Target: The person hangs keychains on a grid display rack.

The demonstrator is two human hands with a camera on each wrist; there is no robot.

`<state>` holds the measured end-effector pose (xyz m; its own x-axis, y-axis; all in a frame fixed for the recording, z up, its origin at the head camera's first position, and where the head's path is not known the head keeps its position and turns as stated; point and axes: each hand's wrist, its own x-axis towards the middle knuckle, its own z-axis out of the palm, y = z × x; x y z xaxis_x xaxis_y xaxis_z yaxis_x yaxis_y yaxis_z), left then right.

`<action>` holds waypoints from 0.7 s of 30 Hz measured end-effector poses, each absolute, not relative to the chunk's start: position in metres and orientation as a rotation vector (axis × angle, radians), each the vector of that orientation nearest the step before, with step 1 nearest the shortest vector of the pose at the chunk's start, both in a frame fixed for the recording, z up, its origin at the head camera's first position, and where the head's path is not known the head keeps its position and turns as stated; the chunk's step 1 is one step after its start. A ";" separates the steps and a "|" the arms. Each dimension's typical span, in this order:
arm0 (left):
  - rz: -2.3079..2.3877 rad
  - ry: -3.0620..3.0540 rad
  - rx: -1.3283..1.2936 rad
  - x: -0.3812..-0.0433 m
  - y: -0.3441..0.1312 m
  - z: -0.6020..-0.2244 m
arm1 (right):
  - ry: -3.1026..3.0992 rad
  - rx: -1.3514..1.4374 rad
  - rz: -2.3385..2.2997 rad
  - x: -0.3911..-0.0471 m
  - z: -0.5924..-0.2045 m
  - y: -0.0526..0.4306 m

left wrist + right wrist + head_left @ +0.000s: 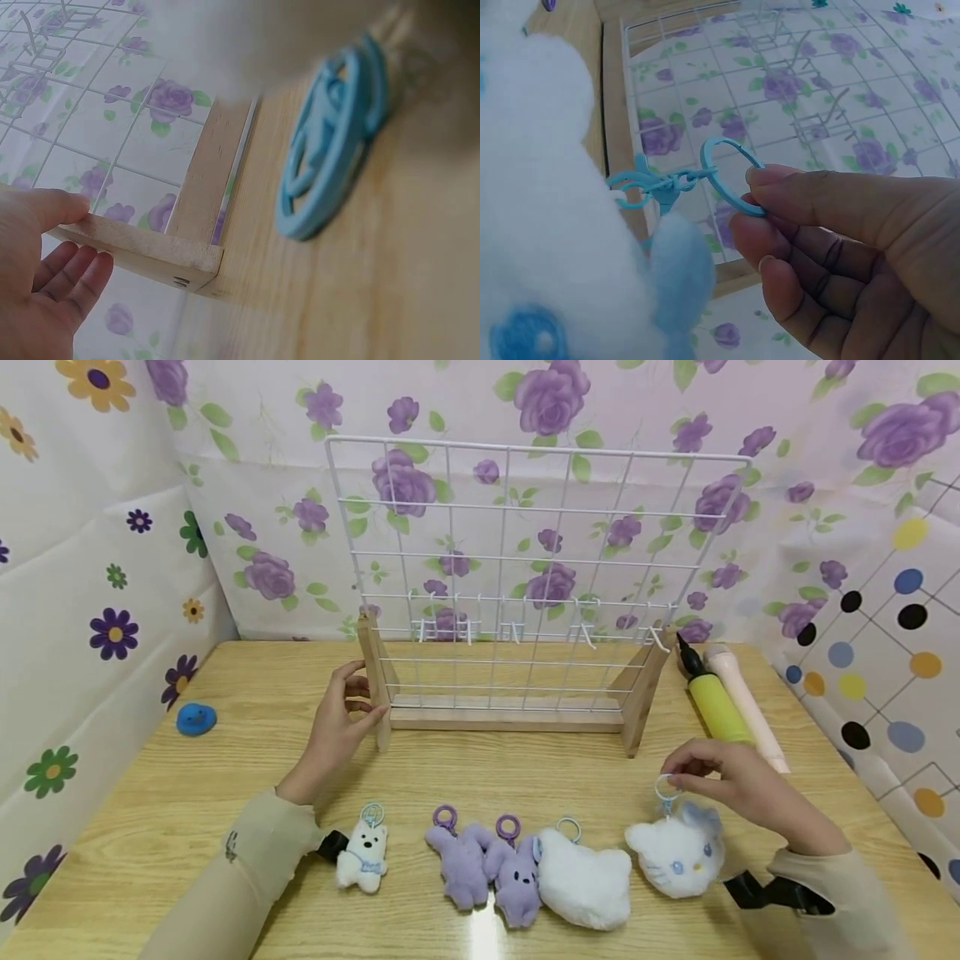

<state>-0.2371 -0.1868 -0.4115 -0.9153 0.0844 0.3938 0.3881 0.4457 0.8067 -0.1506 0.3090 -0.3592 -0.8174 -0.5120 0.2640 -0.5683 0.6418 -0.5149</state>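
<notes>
A white wire grid rack stands upright in a wooden stand [510, 720]. My left hand [341, 714] holds the stand's left leg [150, 241], thumb on one side and fingers curled on the other. My right hand [727, 781] pinches the light blue ring [721, 186] of a white cat plush keychain [678, 857] between thumb and forefinger. The cat hangs below with its blue bow and blue eyes facing up. Beside it, a white plush keychain [585, 881] lies face down. Two purple plush keychains [517, 885] and a small white bear keychain [363, 853] lie farther left.
Several white hooks [513, 631] hang on the grid's lower wires. A yellow-green pump [716, 703] with a black nozzle and a pale pink tube-like thing [742, 702] lie right of the stand. A small blue toy [196, 718] sits at the table's left edge. Patterned cloth walls surround the table.
</notes>
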 end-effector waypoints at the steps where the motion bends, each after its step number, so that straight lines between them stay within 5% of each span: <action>1: -1.462 -2.403 -0.403 -0.237 -0.187 -0.411 | -2.757 0.898 0.913 -0.150 -0.358 0.309; 21: -1.476 -2.399 -0.426 -0.233 -0.186 -0.409 | -2.618 0.712 0.885 -0.157 -0.331 0.305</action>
